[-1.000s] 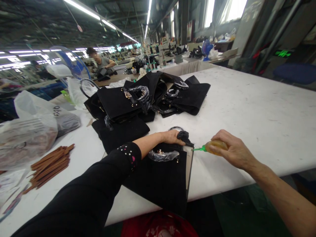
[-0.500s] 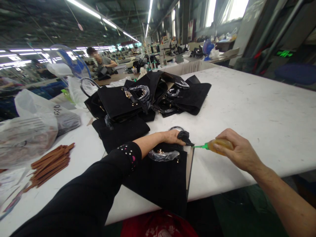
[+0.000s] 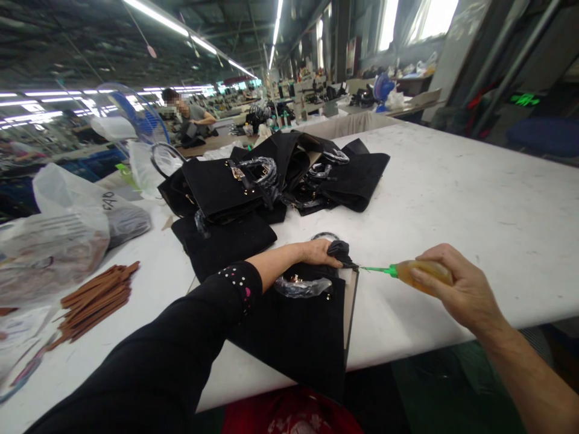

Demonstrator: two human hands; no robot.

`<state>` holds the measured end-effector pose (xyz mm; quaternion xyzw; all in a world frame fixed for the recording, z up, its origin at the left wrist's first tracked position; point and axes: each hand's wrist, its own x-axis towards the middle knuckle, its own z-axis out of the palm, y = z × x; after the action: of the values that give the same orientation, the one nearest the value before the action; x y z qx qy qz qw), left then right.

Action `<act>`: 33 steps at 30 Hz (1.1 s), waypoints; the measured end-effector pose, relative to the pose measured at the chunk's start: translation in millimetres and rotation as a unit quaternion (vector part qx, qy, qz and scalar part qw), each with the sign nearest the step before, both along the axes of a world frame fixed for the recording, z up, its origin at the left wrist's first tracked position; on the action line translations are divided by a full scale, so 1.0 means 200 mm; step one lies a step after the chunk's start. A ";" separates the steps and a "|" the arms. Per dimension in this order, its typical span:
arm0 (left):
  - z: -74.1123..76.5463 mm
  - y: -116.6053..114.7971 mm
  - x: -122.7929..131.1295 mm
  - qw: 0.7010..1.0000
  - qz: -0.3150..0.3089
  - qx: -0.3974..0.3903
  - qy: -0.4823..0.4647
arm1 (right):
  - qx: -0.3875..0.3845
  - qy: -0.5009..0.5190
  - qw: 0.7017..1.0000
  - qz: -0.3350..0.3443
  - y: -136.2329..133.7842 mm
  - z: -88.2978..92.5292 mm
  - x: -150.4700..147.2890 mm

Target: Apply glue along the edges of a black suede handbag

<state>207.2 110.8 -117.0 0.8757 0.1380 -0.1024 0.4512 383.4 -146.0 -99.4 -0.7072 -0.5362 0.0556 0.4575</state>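
At the near edge, below the white counter (image 3: 456,205), a patch of red cloth (image 3: 289,413) shows. The black bag (image 3: 294,343) being worked on lies at the counter's front, its lower corner jutting over the edge. A black sleeve (image 3: 149,343) with a dotted cuff reaches across from the left. The two hands are apart. The left hand (image 3: 320,252) is at the top of this bag, fingers closed on the bunched black cloth (image 3: 339,250) there; a plastic-wrapped handle (image 3: 303,287) lies just beside it. The right hand (image 3: 464,286) is wrapped around a bottle of amber liquid (image 3: 418,276), tipped sideways, its green nozzle (image 3: 380,270) aimed at the bag's upper corner; whether the tip touches, one cannot tell. A pale strip (image 3: 350,301) runs along the bag's right side.

To the left are a bundle of brown strips (image 3: 97,301) and, past it, filled plastic bags (image 3: 58,235). Beyond the hands sits a heap of black bags (image 3: 217,190) with wrapped handles. Farther back, a co-worker (image 3: 196,117) holds something dark, and a small blue fan (image 3: 382,90) stands to the right.
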 end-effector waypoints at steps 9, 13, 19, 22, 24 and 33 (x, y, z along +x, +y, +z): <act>0.00 0.00 0.00 1.000 0.004 -0.026 0.006 | 0.090 0.111 0.986 -0.087 -0.04 -0.04 -0.02; 0.00 0.00 0.00 1.000 0.008 -0.023 0.018 | 0.034 0.067 0.997 -0.009 0.00 -0.09 -0.04; -0.01 0.00 0.00 1.000 0.010 -0.023 0.017 | 0.000 -0.036 0.997 0.071 0.05 -0.09 -0.08; -0.02 0.01 0.00 1.000 0.010 -0.016 0.016 | -0.002 -0.068 0.996 0.052 0.03 -0.05 -0.07; -0.02 0.01 0.00 1.000 0.003 -0.008 0.009 | 0.003 -0.064 0.997 0.037 0.02 -0.04 -0.07; -0.01 0.00 0.00 1.000 0.000 -0.005 0.011 | 0.001 -0.069 0.997 0.038 0.03 -0.08 -0.06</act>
<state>207.0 111.7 -118.4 0.8725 0.1425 -0.1122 0.4538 370.5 -139.5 -115.5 -0.6879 -0.5934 0.0237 0.4173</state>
